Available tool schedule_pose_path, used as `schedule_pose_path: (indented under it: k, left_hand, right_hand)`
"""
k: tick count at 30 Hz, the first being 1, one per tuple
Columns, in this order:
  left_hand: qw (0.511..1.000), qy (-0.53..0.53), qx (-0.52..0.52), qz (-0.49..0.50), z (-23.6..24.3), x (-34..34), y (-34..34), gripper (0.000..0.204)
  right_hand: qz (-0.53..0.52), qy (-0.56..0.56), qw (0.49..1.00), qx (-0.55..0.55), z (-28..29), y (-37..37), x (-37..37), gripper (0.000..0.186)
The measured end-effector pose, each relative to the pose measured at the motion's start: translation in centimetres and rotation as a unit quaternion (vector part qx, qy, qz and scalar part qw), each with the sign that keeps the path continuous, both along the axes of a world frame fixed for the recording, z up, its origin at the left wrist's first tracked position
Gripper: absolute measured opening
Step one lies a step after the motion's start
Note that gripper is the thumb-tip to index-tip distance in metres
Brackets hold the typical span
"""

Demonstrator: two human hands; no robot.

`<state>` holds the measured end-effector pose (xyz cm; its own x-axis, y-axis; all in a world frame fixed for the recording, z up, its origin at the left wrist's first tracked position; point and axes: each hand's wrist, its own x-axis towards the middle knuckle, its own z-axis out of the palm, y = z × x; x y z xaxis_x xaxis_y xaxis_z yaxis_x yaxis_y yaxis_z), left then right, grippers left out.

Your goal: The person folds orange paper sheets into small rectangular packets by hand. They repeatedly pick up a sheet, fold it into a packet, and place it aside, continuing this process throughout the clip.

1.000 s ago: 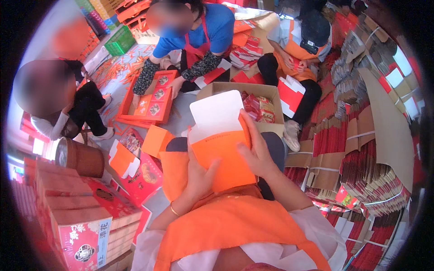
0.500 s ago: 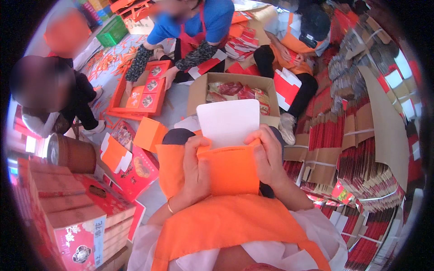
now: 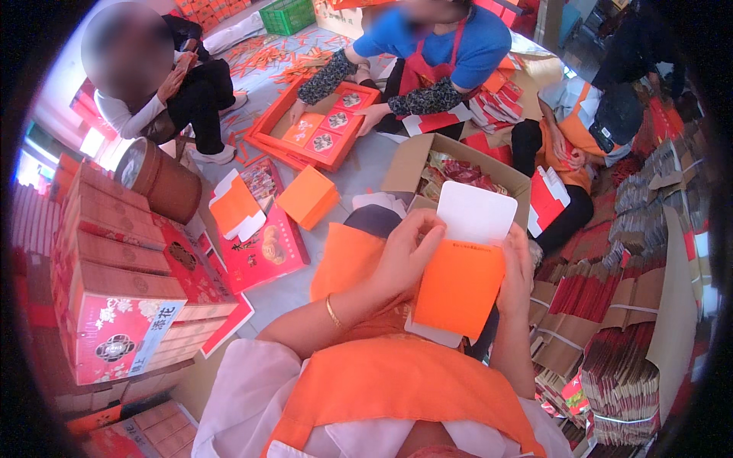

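Note:
An orange folding paper box [image 3: 460, 282] is held upright over my lap, with a white flap [image 3: 477, 211] standing up at its top and another white flap showing at the bottom. My left hand [image 3: 408, 256] is closed at the upper left corner, its curled fingers against the white flap's base. On the right side edge, my right hand [image 3: 518, 267] grips the box, fingers partly hidden behind it. Beyond my knees stands an open brown carton [image 3: 397, 174] of small red packets. Left of my lap, a finished-looking orange box [image 3: 308, 197] and an unfolded orange box [image 3: 235, 210] rest on a red gift box [image 3: 269, 248].
Stacked gift boxes [image 3: 126, 282] and a brown bucket [image 3: 160, 179] stand at left. Bundled flat red cardboard [image 3: 622, 374] is piled at right. A co-worker in blue handles an orange tray [image 3: 332, 153] of small boxes; two other people sit nearby. Orange strips [image 3: 267, 61] litter the floor.
My view has swung left, so the scene sits farther right. The box is now tilted, with a lower white flap showing. My left hand has shifted from its side to the upper left corner.

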<state>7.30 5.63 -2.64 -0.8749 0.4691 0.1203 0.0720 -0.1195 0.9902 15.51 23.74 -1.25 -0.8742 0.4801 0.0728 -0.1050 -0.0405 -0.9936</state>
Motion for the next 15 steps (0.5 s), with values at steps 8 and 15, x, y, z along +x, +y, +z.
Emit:
schedule_pose_path:
  k: [8,15]
  left_hand:
    - [0.971,-0.19,0.031,-0.142,-4.6,-2.7,3.5,0.039]
    - [0.965,-0.185,0.102,-0.153,-5.3,-2.2,5.3,0.03]
  right_hand:
    - [-0.025,-0.063,0.998,-0.017,-7.9,5.8,0.9,0.018]
    - [-0.1,-0.075,0.991,0.055,-8.2,6.1,1.0,0.013]
